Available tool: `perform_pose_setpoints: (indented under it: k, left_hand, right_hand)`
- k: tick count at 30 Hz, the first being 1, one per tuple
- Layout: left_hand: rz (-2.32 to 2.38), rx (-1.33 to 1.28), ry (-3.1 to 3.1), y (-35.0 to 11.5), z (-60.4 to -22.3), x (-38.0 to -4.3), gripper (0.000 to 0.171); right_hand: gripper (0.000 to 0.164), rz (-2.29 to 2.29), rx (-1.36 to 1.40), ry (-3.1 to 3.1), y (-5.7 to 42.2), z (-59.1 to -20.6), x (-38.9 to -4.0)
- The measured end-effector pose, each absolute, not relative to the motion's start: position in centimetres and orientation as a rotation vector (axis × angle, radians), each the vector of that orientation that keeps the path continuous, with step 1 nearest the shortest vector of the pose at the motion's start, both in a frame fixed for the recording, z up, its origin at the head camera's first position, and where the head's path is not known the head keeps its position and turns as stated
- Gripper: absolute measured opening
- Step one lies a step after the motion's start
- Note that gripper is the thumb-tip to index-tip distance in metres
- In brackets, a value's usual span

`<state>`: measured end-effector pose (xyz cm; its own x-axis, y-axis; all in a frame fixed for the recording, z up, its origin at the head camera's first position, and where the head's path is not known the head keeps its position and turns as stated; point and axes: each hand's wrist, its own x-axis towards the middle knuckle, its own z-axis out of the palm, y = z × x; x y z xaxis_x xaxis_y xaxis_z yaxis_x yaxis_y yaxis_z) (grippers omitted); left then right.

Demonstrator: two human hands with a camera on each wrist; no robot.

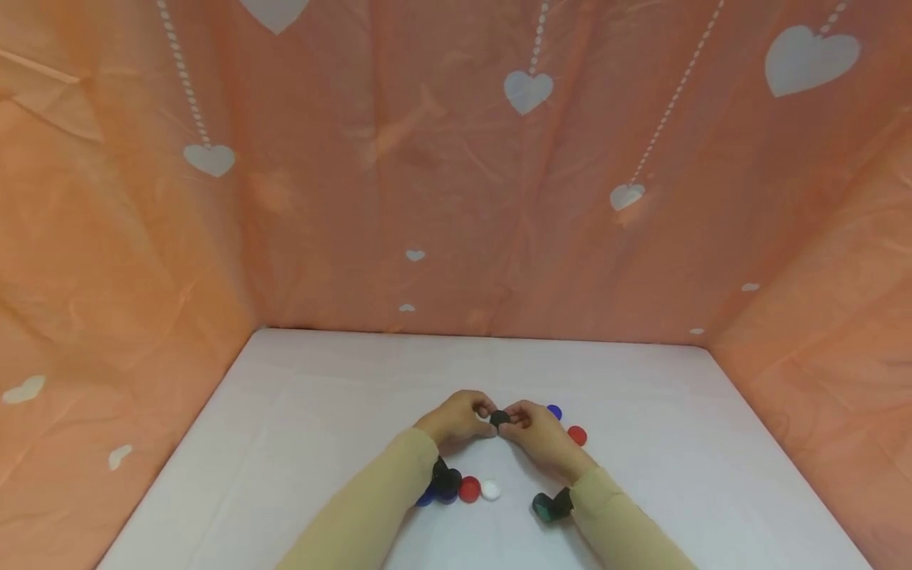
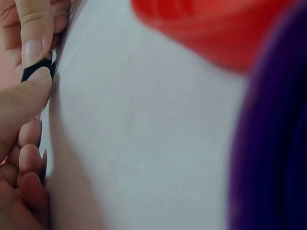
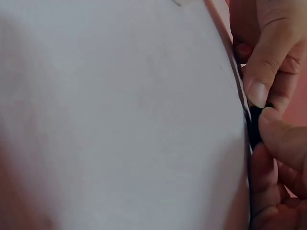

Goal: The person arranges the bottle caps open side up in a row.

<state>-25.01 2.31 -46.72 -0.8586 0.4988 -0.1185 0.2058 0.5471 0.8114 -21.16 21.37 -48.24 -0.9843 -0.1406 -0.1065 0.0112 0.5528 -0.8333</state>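
A small black disc [image 1: 499,419], like a bottle cap, is held between both hands above the middle of the white table. My left hand [image 1: 458,418] pinches its left side, and my right hand [image 1: 545,437] pinches the opposite side. In the left wrist view the thumbs press on the black disc [image 2: 34,71] near the left edge. The right wrist view shows the same disc [image 3: 255,127] partly hidden by fingertips. Just beyond the right hand lie a blue disc [image 1: 554,412], partly covered, and a red disc [image 1: 577,435].
Beside the left forearm sit a black disc [image 1: 449,481], blue ones partly hidden, a red disc [image 1: 469,489] and a white disc [image 1: 490,489]. Dark green and black discs [image 1: 545,507] lie by the right sleeve. Orange cloth [image 1: 442,198] with hearts surrounds the table [image 1: 321,372].
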Motion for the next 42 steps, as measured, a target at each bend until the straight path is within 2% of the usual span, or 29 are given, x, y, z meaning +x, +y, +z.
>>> perform_pose_setpoints:
  k: [10,30,35,42]
  left_hand:
    - [1.291,0.530,2.322,1.6,-46.4,-25.6,0.021]
    - [1.339,0.532,2.229,1.3,-46.5,-26.1,0.025]
    - [1.333,0.524,2.240,1.3,-46.4,-26.2,0.019]
    - [1.353,0.535,2.229,1.4,-46.7,-26.3,0.021]
  right_hand:
    - [0.026,-1.462,-0.076,2.598,21.3,-48.5,-20.9]
    - [0.038,-1.450,-0.001,2.572,21.3,-48.4,-21.1]
    - [0.035,-1.457,0.019,2.572,21.1,-48.0,-20.9]
    - [0.033,-1.472,0.057,2.560,21.0,-47.9,-20.8]
